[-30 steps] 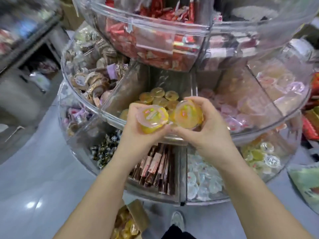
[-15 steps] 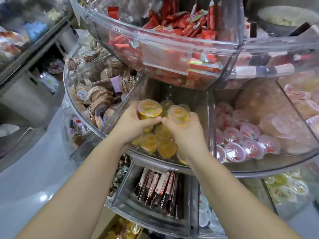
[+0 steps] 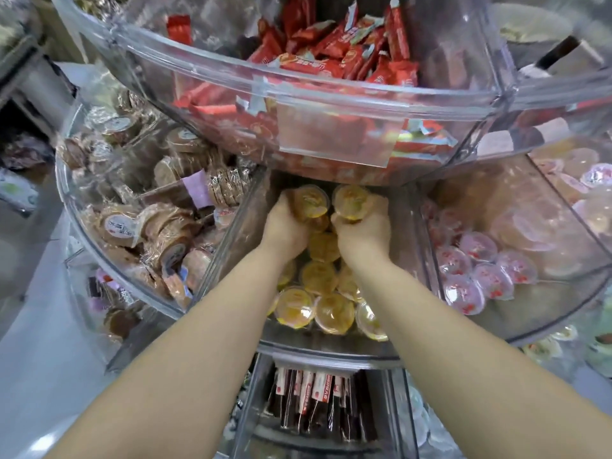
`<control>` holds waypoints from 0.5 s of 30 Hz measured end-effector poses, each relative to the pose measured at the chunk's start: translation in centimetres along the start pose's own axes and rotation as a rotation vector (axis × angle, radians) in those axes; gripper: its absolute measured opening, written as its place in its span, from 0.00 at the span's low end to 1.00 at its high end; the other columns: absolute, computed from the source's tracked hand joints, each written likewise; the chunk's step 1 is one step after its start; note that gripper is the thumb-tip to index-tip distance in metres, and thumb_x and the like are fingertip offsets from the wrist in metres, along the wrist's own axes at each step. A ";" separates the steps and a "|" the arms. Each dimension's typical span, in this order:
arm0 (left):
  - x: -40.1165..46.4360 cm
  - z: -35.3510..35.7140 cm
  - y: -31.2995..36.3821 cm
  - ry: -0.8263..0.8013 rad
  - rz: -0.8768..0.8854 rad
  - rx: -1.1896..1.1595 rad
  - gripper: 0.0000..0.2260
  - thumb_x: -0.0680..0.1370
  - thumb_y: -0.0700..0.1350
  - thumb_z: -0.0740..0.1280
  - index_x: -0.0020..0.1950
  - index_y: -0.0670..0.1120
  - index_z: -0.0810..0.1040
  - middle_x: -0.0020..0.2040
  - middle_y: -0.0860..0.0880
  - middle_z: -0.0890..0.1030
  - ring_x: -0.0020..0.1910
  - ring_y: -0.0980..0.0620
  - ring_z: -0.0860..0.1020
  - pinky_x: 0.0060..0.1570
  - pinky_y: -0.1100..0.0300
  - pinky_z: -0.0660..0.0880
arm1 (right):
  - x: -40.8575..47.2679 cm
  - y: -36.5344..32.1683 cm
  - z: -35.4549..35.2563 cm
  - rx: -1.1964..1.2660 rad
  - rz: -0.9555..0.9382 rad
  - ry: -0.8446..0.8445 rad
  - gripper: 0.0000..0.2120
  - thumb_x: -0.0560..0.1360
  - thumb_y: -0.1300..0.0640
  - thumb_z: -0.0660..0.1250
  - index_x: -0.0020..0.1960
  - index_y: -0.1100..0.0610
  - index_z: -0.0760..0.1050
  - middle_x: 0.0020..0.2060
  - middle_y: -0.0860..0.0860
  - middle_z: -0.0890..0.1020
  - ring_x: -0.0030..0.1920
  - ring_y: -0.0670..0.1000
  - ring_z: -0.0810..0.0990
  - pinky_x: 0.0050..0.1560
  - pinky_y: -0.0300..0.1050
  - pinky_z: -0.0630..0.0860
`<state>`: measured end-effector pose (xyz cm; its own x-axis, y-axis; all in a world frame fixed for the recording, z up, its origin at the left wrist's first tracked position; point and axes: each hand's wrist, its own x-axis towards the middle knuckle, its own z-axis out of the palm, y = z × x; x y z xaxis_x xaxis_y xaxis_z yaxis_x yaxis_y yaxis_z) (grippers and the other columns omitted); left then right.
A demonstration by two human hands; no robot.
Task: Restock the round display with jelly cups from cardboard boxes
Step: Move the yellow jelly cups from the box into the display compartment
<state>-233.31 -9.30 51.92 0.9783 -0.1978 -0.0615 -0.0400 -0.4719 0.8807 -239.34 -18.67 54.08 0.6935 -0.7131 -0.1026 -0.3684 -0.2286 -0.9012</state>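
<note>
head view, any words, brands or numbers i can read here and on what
No text reads clearly.
Red wrappers: print blurred.
Round brown packs: white labels with red marks, illegible.
Pink jelly cups: red lid print too small.
Dark stick packs: red-and-white labels, unreadable.
Yellow jelly cups: lid print blurred.

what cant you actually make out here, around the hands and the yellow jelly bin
- Head view: the back of the yellow jelly compartment is hidden under the upper tier.
- Fingers of the left hand and right hand are hidden behind the cups they hold; whether they hold more than one each cannot be told.
- Lid print on the yellow jelly cups is blurred.
- The cardboard box is out of frame.
</note>
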 end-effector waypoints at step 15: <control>0.5 1.3 -0.7 0.074 -0.033 0.018 0.26 0.64 0.46 0.78 0.59 0.44 0.73 0.55 0.45 0.81 0.54 0.46 0.78 0.46 0.64 0.69 | 0.9 1.9 1.2 -0.026 0.019 0.085 0.12 0.71 0.56 0.71 0.52 0.59 0.75 0.48 0.55 0.82 0.51 0.57 0.79 0.49 0.44 0.73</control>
<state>-233.06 -10.23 50.68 0.9915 -0.1181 -0.0546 -0.0108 -0.4926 0.8702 -238.66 -18.95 51.75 0.6313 -0.7711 -0.0822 -0.3977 -0.2310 -0.8880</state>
